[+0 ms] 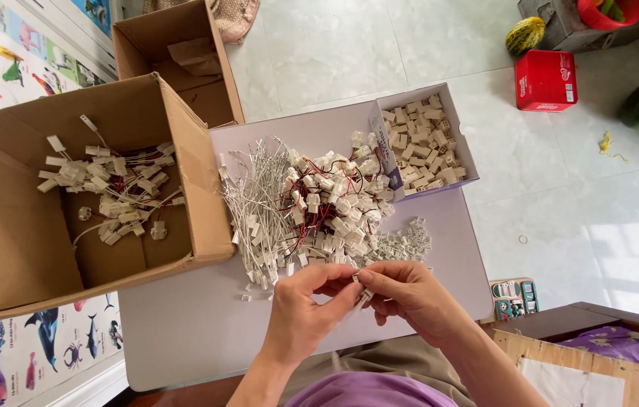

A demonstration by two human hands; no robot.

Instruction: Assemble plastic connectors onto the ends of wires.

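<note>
A small white connector (356, 278) sits pinched between the fingertips of both hands, right where they meet above the near edge of the table (184, 332). The left hand (301, 309) has its fingers (334, 290) closed on the piece from the left, thumb and forefinger pressed together around it. The right hand (410, 298) comes in from the other side, its fingers (371, 277) also clamped on the same piece, so most of the connector is hidden and only a small pale corner shows between the tips. A thin white wire (362, 300) trails down from the pinch toward the person's lap.

Just beyond the fingers lies a loose heap of white connectors with red and black leads (331, 207), spread across the middle of the table. To its left is a bundle of white wires (255, 200), and to its right, near the right hand, a small pile of tiny pale plastic parts (402, 245). Farther back on the right stands a small open box of beige housings (429, 143). At the left side a large cardboard box (3, 226) holds finished wired connectors (105, 192). A second cardboard box (146, 38) stands behind it on the tiled floor (576, 196).
</note>
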